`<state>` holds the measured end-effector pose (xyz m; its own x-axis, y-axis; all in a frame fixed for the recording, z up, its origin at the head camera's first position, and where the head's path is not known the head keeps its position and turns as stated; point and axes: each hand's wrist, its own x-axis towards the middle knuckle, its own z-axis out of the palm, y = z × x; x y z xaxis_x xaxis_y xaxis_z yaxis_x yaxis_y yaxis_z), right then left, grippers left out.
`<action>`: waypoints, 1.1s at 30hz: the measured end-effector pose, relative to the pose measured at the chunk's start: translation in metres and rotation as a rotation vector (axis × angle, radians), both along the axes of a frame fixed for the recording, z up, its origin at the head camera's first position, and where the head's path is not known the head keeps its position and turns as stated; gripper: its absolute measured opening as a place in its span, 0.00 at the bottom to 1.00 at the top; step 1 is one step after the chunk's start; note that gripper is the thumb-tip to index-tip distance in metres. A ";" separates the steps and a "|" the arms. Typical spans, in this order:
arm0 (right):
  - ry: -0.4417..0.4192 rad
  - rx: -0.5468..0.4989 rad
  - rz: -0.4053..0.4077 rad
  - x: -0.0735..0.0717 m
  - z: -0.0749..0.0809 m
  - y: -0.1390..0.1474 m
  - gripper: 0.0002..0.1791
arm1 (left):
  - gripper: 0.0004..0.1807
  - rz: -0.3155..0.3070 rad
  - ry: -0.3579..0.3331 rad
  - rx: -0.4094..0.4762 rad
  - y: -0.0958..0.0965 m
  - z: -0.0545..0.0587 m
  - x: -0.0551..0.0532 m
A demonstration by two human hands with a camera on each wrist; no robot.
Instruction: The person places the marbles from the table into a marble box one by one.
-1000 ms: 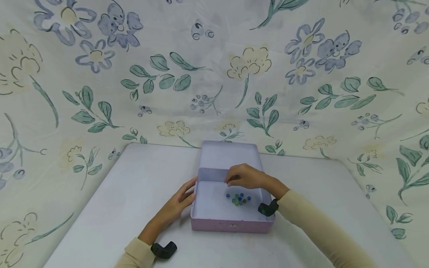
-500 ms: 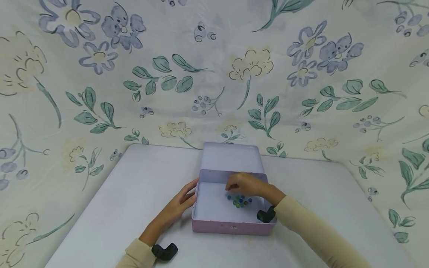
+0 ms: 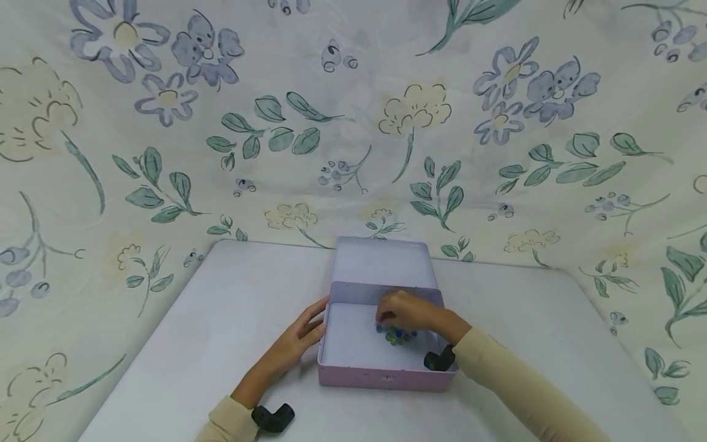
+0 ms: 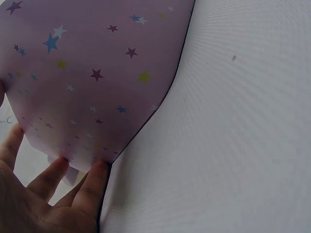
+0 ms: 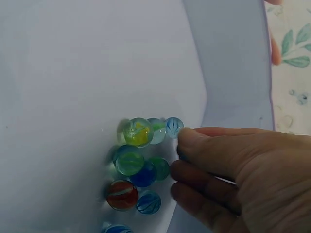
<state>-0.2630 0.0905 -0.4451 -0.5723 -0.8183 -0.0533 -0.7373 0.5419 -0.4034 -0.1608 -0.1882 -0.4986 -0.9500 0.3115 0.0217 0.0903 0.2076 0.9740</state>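
A pink tin box (image 3: 353, 376) with a pale inside stands on the white table, its lid (image 3: 383, 261) swung back. My left hand (image 3: 295, 341) rests against the box's left side with fingers spread; the left wrist view shows fingertips on the star-printed wall (image 4: 97, 75). Inside the box, my right hand (image 3: 407, 312) is low over a cluster of glass marbles (image 3: 393, 337). Up close, the right thumb and fingers (image 5: 192, 141) pinch a dark blue marble, mostly hidden. Beside the thumb tip lie a clear blue-streaked marble (image 5: 174, 127), a yellow-green one (image 5: 138, 132) and a red-brown one (image 5: 122, 195).
White tabletop (image 3: 248, 282) surrounds the box. Behind it hangs a floral cloth (image 3: 353, 123). Black wrist cameras sit on the left wrist (image 3: 273, 418) and the right wrist (image 3: 439, 358); the right one hangs over the box's front right corner.
My right hand has come down from above the back of the box to the marbles, and now covers some of them. The left hand stays at the box's side. The head view shifts slightly.
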 end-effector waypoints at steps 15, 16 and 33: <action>0.004 0.028 0.022 0.001 -0.006 0.000 0.07 | 0.33 0.007 -0.006 -0.007 -0.001 0.000 0.000; 0.003 0.027 0.023 0.002 -0.006 0.000 0.07 | 0.33 0.007 -0.006 -0.010 0.000 0.000 0.000; -0.021 -0.029 0.004 0.001 0.001 0.005 0.09 | 0.33 0.003 -0.004 0.007 0.000 0.000 0.000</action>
